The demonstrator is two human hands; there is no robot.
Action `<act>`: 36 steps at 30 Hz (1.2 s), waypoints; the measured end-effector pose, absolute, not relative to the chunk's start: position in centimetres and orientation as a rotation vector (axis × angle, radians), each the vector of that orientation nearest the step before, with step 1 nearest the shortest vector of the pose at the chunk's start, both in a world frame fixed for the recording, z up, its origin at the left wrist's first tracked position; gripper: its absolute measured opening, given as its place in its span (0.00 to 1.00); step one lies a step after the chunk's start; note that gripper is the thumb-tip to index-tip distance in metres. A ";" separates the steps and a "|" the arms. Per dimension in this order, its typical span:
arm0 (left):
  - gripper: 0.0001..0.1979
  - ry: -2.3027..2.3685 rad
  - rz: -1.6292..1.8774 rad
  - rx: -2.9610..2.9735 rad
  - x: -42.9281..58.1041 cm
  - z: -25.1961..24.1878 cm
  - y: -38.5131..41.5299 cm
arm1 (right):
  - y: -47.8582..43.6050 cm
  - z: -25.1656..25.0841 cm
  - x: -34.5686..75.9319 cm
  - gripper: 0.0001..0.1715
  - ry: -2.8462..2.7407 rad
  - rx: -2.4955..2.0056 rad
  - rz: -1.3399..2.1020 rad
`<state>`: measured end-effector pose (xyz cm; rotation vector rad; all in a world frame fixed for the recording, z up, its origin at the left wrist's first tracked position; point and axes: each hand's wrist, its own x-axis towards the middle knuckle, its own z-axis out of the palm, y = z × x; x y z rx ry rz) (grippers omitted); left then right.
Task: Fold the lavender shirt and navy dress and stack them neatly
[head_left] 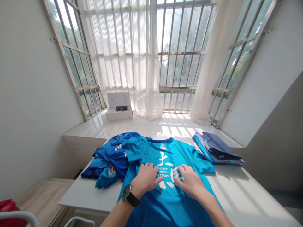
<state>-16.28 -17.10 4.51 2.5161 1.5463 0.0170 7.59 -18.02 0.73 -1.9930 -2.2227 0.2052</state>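
Turquoise T-shirt (165, 197) lying flat under both hands
It is lying face up, stretching toward the near edge of the table (239, 192), with its collar toward the far edge. Left hand (146, 179), wearing a watch (129, 195), and right hand (190, 182) are pressing on the printed chest, fingers slightly spread, pinching nothing. Blue shirts (107, 160) are heaped against its left side, touching it, and folded clothes (217, 148) are sitting near the far right corner
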 end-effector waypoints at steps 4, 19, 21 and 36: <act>0.19 1.642 0.084 2.589 -16.0 7.1 -12.5 | -13.6 2.0 7.3 0.24 -2.154 -1.783 0.203; 0.26 1.797 0.166 2.449 -11.8 1.8 -0.5 | -4.6 -2.7 7.6 0.37 -2.207 -2.074 0.046; 0.29 1.780 0.213 2.457 -11.8 1.0 -0.1 | -4.1 -2.8 8.1 0.36 -2.189 -2.091 0.044; 0.35 2.081 -0.063 2.433 -19.9 8.6 -2.4 | -3.9 -2.8 8.9 0.35 -2.144 -2.008 0.056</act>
